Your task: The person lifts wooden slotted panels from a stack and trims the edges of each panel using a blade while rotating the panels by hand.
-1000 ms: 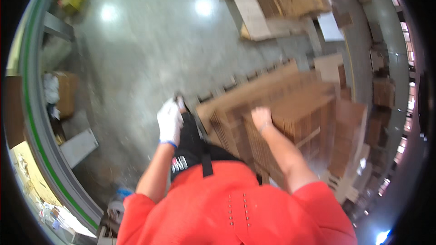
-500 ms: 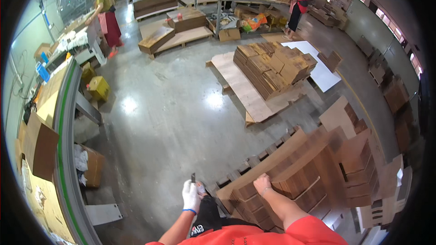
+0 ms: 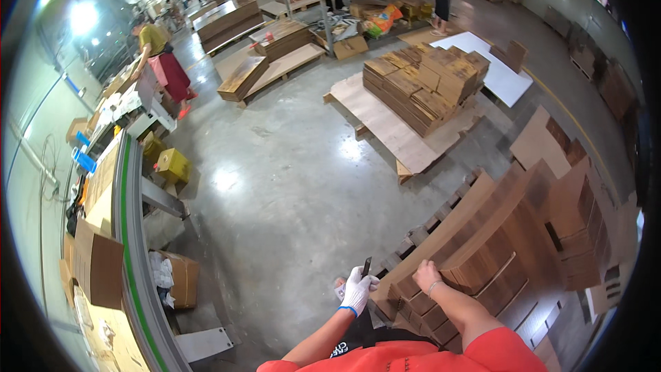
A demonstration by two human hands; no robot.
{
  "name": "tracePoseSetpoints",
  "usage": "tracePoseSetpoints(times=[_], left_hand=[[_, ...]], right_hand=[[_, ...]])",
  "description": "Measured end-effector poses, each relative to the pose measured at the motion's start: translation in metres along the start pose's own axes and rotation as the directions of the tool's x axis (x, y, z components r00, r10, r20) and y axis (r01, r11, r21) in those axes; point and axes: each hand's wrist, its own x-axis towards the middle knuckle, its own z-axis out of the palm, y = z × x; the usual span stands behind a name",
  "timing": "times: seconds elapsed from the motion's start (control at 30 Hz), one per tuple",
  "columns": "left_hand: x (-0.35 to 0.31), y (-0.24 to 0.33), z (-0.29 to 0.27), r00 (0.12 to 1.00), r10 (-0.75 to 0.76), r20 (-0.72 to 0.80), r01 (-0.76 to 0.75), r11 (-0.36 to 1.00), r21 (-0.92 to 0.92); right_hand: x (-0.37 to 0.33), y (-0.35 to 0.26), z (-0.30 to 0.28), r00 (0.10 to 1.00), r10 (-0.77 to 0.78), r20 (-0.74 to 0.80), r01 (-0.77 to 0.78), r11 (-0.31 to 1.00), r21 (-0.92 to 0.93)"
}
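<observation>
Gripping a slim dark tool (image 3: 365, 266), our gloved left hand (image 3: 358, 289) hovers just left of the bundled cardboard stack (image 3: 482, 248). Our bare right hand (image 3: 427, 275) rests flat on the stack's near edge, nearer to it.

Cardboard stack (image 3: 496, 248) right of left hand (image 3: 358, 288); conveyor (image 3: 134, 262) far left; pallet (image 3: 392, 124) ahead.

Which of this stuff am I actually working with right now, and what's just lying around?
In hand:
left hand, gloved, holding a dark blade
right hand resting on the strapped cardboard stack

Lying about:
far cardboard pallet
yellow box
open carton
</observation>
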Motion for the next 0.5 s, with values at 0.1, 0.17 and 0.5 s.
tracePoseSetpoints(times=[0.1, 0.17, 0.5], left_hand=[[0.003, -0.005, 0.005, 0.992, -0.127, 0.012, 0.127, 0.992, 0.022], [0.013, -0.012, 0.01, 0.994, -0.097, 0.049, 0.089, 0.986, 0.139], [0.052, -0.04, 0.09, 0.966, -0.11, 0.233, 0.055, 0.971, 0.231]], right_hand=[[-0.014, -0.004, -0.039, 0.989, 0.139, -0.052, -0.11, 0.923, 0.369], [-0.026, 0.013, -0.071, 0.939, 0.259, -0.227, -0.085, 0.812, 0.578], [-0.102, 0.186, -0.081, 0.774, 0.554, -0.307, -0.168, 0.647, 0.744]])
